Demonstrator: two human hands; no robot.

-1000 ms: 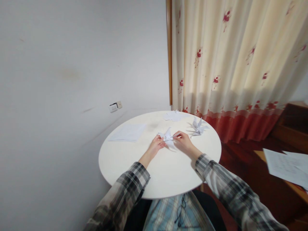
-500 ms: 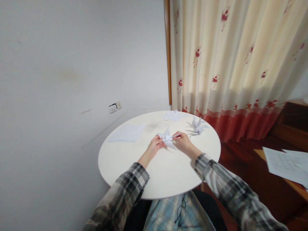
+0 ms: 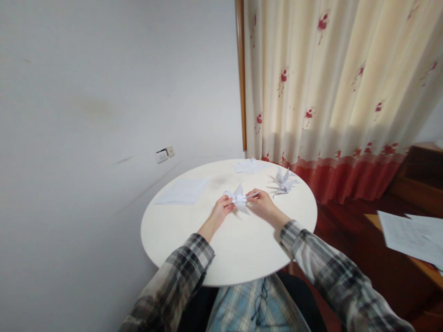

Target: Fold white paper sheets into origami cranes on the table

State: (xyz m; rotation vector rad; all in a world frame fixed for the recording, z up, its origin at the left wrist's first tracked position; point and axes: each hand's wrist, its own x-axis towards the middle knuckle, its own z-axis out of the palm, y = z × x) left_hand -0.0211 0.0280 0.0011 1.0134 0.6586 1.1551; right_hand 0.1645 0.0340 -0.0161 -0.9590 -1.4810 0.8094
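A white origami paper crane (image 3: 239, 199) is held between my two hands, just above the round white table (image 3: 238, 258). My left hand (image 3: 223, 205) pinches its left end. At the opposite end, the fingers of my right hand (image 3: 260, 200) are closed on a thin pointed strip of the folded paper. One wing points up and away, the other down toward me. Other folded white paper cranes (image 3: 284, 181) lie clustered on the table beyond my right hand.
White paper sheets (image 3: 182, 191) lie at the table's left. More white paper (image 3: 247, 166) is at its far edge, near the wall. A patterned curtain (image 3: 311, 92) hangs behind. Printed sheets (image 3: 408, 235) rest on a wooden surface at the right.
The crane has shifted very slightly to the left, its wings a little more spread. Both hands keep their hold, nearly unmoved.
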